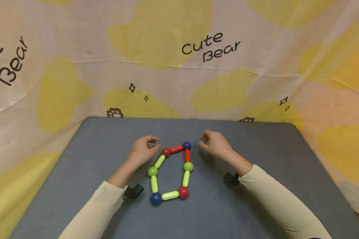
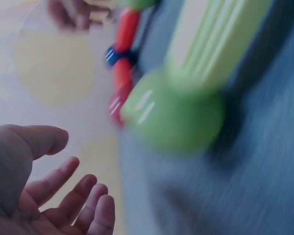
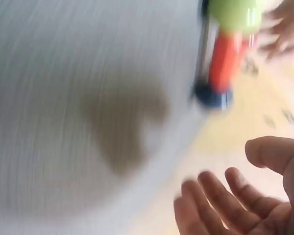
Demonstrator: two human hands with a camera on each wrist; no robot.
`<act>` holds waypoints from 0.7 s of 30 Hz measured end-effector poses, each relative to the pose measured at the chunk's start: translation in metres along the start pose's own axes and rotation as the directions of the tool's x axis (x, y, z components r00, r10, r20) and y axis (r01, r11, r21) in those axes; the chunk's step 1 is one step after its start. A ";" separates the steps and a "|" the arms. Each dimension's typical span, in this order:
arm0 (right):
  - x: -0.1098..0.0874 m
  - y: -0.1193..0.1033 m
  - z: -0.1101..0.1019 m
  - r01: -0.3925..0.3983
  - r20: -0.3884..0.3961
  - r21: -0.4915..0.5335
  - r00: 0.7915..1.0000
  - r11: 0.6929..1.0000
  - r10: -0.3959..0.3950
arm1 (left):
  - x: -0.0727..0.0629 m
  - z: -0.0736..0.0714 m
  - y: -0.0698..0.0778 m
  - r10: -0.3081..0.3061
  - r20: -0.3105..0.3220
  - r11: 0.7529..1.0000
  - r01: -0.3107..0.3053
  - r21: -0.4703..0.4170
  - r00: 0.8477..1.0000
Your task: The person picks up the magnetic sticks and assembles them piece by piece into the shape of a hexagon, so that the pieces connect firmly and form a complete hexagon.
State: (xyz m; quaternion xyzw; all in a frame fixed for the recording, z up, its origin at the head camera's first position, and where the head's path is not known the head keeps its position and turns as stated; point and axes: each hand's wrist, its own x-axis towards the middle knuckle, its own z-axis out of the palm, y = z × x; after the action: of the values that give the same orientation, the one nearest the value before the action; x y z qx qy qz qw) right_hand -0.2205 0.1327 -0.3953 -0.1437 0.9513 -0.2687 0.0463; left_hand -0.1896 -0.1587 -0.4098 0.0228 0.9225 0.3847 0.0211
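Note:
A closed ring of balls and rods lies on the grey table (image 1: 221, 212). Its far side has a red rod (image 1: 176, 149) between a red ball (image 1: 166, 152) and a blue ball (image 1: 186, 145); a second red rod (image 1: 187, 155) runs down to a green ball (image 1: 188, 167). Yellow-green rods (image 1: 170, 195) form the rest, with a near blue ball (image 1: 156, 199) and red ball (image 1: 183, 192). My left hand (image 1: 143, 150) hovers by the far red ball, fingers loosely bent and holding nothing. Right of the far blue ball, my right hand (image 1: 216, 143) is raised, also holding nothing.
A patterned cloth (image 1: 155, 76) hangs behind the table and along both sides. Each wrist carries a black camera mount, one on the left (image 1: 134, 191) and one on the right (image 1: 231, 178). The table's far edge runs just beyond the hands.

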 end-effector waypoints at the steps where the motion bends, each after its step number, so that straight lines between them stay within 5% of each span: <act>1: -0.003 0.004 -0.012 0.024 -0.044 -0.085 0.999 0.996 -0.027 | -0.001 -0.009 -0.001 0.008 -0.023 1.000 -0.008 0.007 1.000; 4: -0.016 0.016 -0.046 0.034 -0.140 -0.232 0.988 0.972 -0.068 | -0.005 -0.037 -0.007 0.050 -0.104 0.998 -0.047 0.038 0.993; 10: -0.044 0.031 -0.086 0.059 -0.209 -0.284 0.970 0.957 -0.122 | -0.021 -0.072 -0.021 0.104 -0.192 0.992 -0.088 0.088 0.976; 14: -0.055 0.023 -0.071 0.174 -0.159 -0.272 0.962 0.946 -0.222 | -0.036 -0.066 -0.026 0.137 -0.153 0.988 -0.124 0.089 0.979; 21: -0.059 -0.008 -0.008 0.406 0.024 -0.179 0.912 0.896 -0.408 | -0.056 -0.028 -0.027 0.167 0.020 0.986 -0.167 0.025 0.986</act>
State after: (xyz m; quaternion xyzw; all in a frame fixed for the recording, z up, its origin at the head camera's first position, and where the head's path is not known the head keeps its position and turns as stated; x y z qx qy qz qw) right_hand -0.1633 0.1477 -0.3837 -0.3411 0.9208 -0.1865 -0.0310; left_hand -0.1363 -0.2009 -0.4078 0.1036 0.9221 0.3727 -0.0034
